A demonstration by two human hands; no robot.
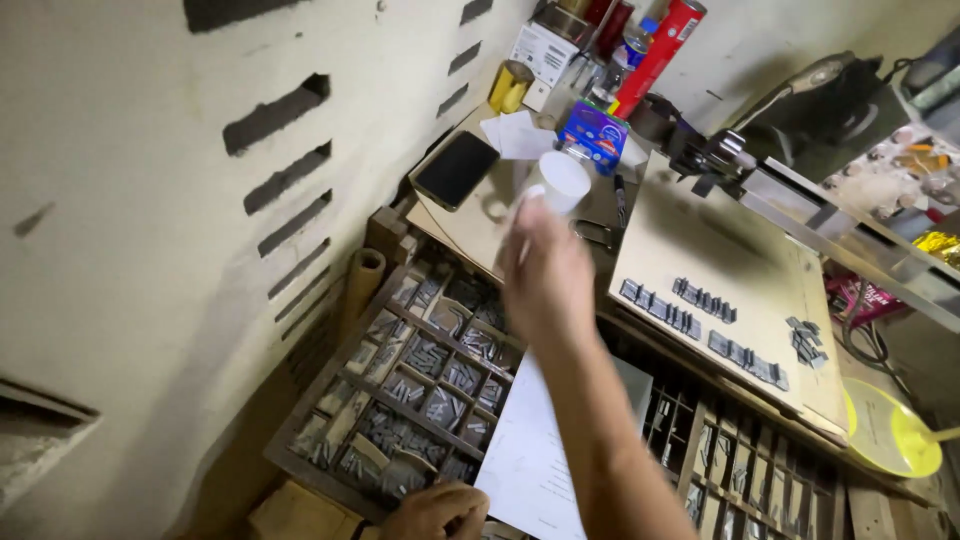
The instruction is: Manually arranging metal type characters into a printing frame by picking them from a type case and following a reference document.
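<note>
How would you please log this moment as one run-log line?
right hand: grip on white cup above desk | left hand: at type case, by white sheet

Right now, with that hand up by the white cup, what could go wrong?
The right hand grips the white cup only at its rim, and looks blurred; it might slip onto the black phone lying close by. The forearm crosses above the white paper and the tray of metal type, so dropping low could perhaps scatter pieces.

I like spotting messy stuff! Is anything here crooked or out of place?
Yes. A white paper sheet lies slanted over the compartment tray of metal type, hiding some compartments. On the tilted board, a few type pieces sit in a loose clump, away from the neat rows.
</note>
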